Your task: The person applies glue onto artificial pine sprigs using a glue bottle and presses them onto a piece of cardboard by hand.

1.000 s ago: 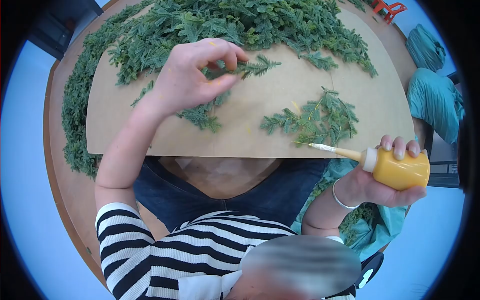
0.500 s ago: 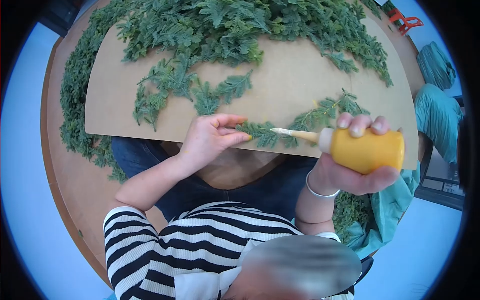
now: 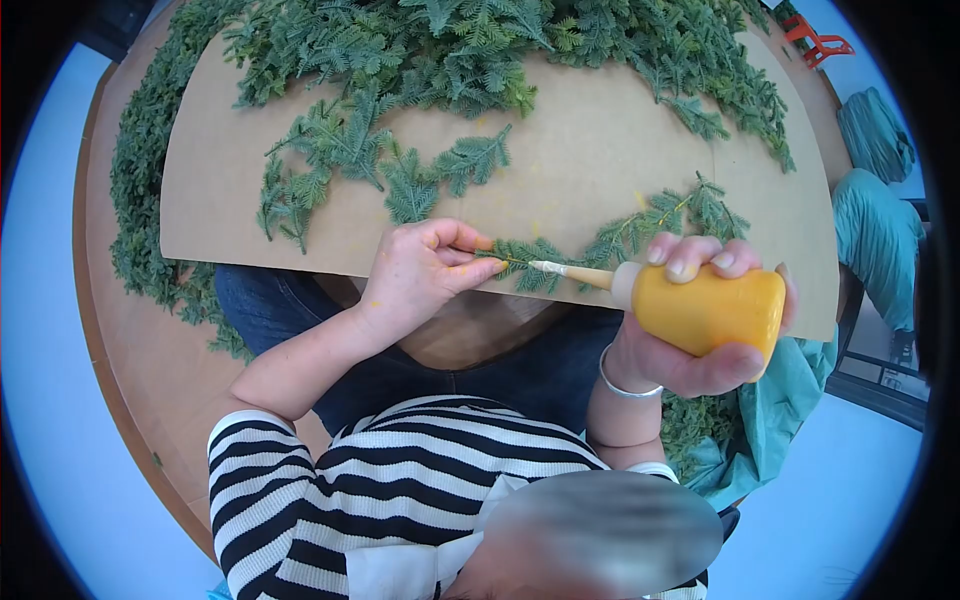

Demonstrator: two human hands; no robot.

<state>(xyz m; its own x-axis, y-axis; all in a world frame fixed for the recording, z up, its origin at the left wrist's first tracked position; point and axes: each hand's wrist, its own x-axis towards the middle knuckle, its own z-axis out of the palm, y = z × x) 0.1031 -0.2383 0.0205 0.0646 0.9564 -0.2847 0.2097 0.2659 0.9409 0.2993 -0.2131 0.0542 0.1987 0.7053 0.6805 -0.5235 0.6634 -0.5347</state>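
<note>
My left hand (image 3: pixel 425 268) pinches the end of a green fir-like sprig (image 3: pixel 535 250) near the front edge of the brown board. In my right hand (image 3: pixel 690 330) is a squeeze bottle (image 3: pixel 715 308) of yellow liquid, tilted on its side with fingers wrapped round it. Its long pale nozzle (image 3: pixel 575 272) points left, the tip over the sprig close to my left fingertips. Yellow streaks mark the sprig's stem there. Beside it to the right lies another sprig (image 3: pixel 660 215) with yellow along its stem. Traces of yellow show on my left fingers.
A big heap of green sprigs (image 3: pixel 400 50) covers the far side of the brown board (image 3: pixel 590 130). Several loose sprigs (image 3: pixel 345 150) lie left of centre. More greenery hangs along the left. Green plastic sacks (image 3: pixel 880 225) and a red stool (image 3: pixel 815 40) stand at right.
The bottle and my right hand have moved left, bringing the nozzle tip nearer my left fingers. A yellow line now shows on the sprig by my fingertips. My left hand keeps its pinch.
</note>
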